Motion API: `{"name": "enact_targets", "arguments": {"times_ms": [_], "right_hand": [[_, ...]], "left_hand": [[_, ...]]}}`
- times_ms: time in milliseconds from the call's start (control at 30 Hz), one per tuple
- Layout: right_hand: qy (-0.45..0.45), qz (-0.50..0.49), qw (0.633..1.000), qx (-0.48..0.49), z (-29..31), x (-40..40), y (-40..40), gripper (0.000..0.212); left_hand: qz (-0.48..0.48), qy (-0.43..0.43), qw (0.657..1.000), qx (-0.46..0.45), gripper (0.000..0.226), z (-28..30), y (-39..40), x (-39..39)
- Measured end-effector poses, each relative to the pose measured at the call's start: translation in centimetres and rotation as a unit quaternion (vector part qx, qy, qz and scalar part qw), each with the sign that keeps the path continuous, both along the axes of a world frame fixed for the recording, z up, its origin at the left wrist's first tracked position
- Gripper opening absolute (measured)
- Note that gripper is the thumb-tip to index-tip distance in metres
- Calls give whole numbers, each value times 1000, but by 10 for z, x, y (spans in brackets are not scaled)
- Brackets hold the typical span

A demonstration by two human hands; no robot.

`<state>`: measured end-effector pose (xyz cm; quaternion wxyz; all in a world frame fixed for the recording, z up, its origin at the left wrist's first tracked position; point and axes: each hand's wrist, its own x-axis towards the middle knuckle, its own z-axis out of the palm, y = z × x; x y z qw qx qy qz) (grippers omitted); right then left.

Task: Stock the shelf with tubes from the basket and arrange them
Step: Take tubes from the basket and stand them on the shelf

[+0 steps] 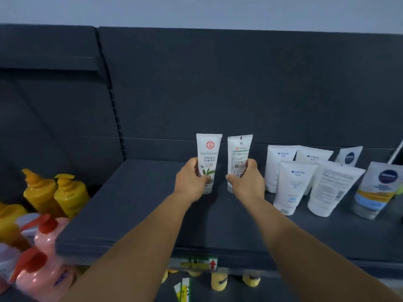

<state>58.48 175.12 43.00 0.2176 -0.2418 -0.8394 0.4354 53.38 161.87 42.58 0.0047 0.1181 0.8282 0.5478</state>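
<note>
Two white tubes stand upright, cap down, side by side on the dark shelf [135,205]. My left hand [190,182] grips the left tube [209,153], which shows a red logo and green leaves. My right hand [247,182] grips the right tube [239,153], which shows its printed back. A small gap separates the two tubes. The basket is not in view.
Several white tubes [292,186] and blue-logo tubes [379,188] stand to the right on the same shelf. Yellow pump bottles [56,192] and pink pump bottles [45,258] crowd the lower left. More yellow bottles [219,280] sit on the shelf below, under a price tag [194,262].
</note>
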Motion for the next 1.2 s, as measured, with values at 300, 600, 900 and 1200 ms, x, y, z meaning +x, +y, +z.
{"name": "enact_targets", "arguments": {"times_ms": [300,600,900,1200], "right_hand": [[-23,-46,998,-41,-4,-59,25,38],[-33,-63,997,-44,-7,-57,13,69],[-90,41,983,157,-3,48,-67,76],[-121,115,960,227,-34,166,-184,73]], "left_hand": [[-19,2,999,-28,44,-6,36,-55],[-46,18,995,-89,63,1,24,-53],[-80,105,943,-307,69,16,-66,46],[-101,158,896,-403,67,-12,-182,165]]}}
